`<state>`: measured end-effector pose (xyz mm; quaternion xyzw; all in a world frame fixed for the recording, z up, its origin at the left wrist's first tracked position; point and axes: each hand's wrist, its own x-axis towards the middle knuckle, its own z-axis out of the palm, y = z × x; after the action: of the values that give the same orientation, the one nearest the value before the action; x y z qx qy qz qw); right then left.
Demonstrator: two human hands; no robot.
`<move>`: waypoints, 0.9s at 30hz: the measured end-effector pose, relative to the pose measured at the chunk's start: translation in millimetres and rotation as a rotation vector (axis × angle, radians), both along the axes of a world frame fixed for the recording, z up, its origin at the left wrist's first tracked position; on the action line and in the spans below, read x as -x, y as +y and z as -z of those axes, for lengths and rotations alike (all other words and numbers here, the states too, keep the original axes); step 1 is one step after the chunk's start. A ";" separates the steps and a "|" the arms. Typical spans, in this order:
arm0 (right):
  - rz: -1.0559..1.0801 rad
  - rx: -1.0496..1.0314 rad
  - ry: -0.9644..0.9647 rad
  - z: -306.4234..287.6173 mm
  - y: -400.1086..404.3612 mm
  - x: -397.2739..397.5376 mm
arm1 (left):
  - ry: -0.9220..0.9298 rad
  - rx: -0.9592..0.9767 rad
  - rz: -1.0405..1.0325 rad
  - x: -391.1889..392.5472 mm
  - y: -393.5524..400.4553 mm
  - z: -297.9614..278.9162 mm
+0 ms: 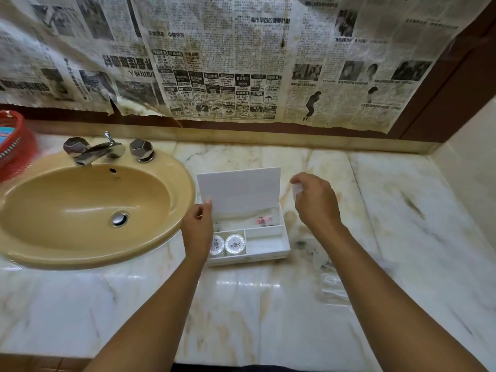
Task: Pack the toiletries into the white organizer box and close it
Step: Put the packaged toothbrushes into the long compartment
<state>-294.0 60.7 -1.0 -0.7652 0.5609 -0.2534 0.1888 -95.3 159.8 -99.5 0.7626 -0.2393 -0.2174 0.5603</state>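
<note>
Left hand [197, 230] fingers are pinched on the lid's lower left corner of the white organizer box [248, 226], kept upright on the marble desk [241, 304]. Two round white tins [227, 245] are seen in its front left compartment. A small white item, blurred, is gripped by the right hand [315, 201] just beside the lid.

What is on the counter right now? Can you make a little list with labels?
box: white organizer box on the marble counter, lid up
inside: two round tins front left, pink-marked packet at back, front right part empty
left hand: holds the lid's edge
right hand: grips something small and white
nearby: yellow sink, red basket
</note>
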 end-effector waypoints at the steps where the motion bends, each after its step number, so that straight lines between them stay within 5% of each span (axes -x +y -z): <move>1: -0.020 0.024 -0.030 -9.2 2.0 -3.0 | 0.001 -0.001 -0.003 -0.3 -0.4 0.7; 10: -0.288 0.075 -0.380 -55.8 26.3 -45.7 | 0.005 0.005 -0.009 -2.4 -0.3 2.1; 16: -0.463 -0.046 -0.176 -12.9 30.1 -77.6 | 0.002 -0.008 -0.009 -1.8 -0.7 0.4; 27: -0.609 0.046 0.131 44.9 43.0 -107.3 | 0.069 -0.006 -0.016 -3.3 -0.8 0.9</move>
<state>-186.6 103.7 -45.8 -0.9168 0.3109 -0.1482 0.2021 -92.0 159.0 -100.4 0.7582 -0.2133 -0.2398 0.5675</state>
